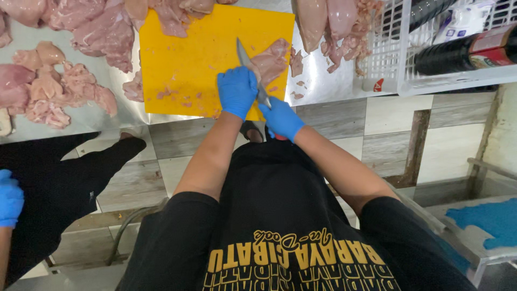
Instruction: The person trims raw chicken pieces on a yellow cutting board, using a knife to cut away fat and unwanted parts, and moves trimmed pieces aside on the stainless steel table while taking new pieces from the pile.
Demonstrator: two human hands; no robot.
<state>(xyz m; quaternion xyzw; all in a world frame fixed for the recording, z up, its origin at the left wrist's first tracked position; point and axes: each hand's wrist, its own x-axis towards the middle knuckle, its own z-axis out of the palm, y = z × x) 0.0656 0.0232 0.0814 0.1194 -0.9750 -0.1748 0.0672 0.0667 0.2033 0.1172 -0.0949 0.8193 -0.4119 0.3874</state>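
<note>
A yellow cutting board [188, 59] lies on a steel table [323, 86]. A raw chicken piece [272, 59] rests at the board's right edge. My right hand [281, 118], in a blue glove, grips the handle of a knife [245, 54] whose blade points away from me and lies against the chicken. My left hand [237, 91], also in a blue glove, sits just left of the blade with its fingers curled, touching the near end of the chicken. Small meat scraps dot the board.
Heaps of raw chicken [59, 86] lie on the table to the left and along the far side [334, 27]. A white plastic basket [388, 59] holding dark bottles stands at the right. Another person's blue-gloved hand [8, 199] and dark clothing are at the left, above tiled floor.
</note>
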